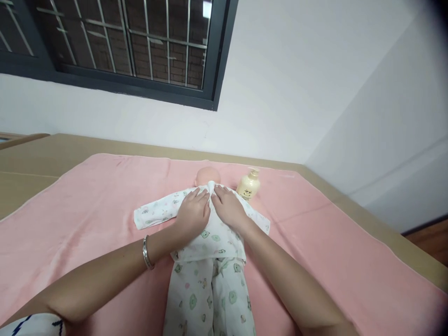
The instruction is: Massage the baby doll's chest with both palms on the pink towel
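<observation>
A baby doll (208,176) lies on a pink blanket, its head toward the wall. It wears a white patterned top (217,242) and matching trousers (229,298); both sleeves are spread sideways. My left hand (193,212) rests flat on the upper left of the top, fingers extended toward the collar. On the upper right of the top lies my right hand (229,207), its fingers also stretched out near the collar. The hands are close together, with a narrow strip of cloth between them. Neither hand visibly grips anything.
A pale yellow pump bottle (249,185) leans beside the doll's right-side sleeve. The pink blanket (301,233) covers much of a wooden surface (80,144). Behind are a white wall (266,93) and a dark-framed barred window (140,88).
</observation>
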### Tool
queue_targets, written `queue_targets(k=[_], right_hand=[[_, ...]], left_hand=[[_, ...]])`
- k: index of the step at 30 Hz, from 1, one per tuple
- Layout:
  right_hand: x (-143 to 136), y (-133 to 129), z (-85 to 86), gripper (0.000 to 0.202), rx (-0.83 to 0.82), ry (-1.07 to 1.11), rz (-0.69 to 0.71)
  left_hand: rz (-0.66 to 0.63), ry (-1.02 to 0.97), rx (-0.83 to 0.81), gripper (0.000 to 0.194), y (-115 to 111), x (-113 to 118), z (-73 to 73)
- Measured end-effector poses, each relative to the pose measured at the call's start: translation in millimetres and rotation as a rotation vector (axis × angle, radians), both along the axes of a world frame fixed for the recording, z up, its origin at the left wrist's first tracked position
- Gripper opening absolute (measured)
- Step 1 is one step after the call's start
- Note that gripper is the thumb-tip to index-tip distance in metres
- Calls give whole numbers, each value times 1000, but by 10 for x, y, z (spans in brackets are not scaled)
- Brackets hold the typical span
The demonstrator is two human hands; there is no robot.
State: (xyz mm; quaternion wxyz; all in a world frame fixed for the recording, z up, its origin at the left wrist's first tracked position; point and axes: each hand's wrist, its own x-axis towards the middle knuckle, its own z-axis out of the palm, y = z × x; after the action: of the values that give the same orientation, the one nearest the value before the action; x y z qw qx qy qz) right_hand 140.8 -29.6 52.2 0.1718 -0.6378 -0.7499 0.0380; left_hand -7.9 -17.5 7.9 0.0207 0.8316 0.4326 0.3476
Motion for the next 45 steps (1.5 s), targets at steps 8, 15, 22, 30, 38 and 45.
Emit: queue_targets(k=[8, 15, 22, 30, 38, 45], right_hand=[[-157, -189, 17, 51, -15, -79, -59], [-1, -22, -15, 49, -13, 0, -2], [-101, -115, 4, 50, -35, -41, -38], [-108, -173, 54, 44, 8, -13, 62], [-34, 8, -95, 48, 14, 51, -37], [-16, -4, -104, 51, -3, 44, -24]], left_hand=[[20, 28, -200, 43, 225, -49, 111], [31, 67, -71, 45, 0, 14, 31], [3, -38, -121, 42, 20, -16, 59], [8, -152, -146, 40, 215, -48, -30], [30, -179, -115, 43, 142, -23, -111], [38, -163, -106, 44, 147, -25, -110]])
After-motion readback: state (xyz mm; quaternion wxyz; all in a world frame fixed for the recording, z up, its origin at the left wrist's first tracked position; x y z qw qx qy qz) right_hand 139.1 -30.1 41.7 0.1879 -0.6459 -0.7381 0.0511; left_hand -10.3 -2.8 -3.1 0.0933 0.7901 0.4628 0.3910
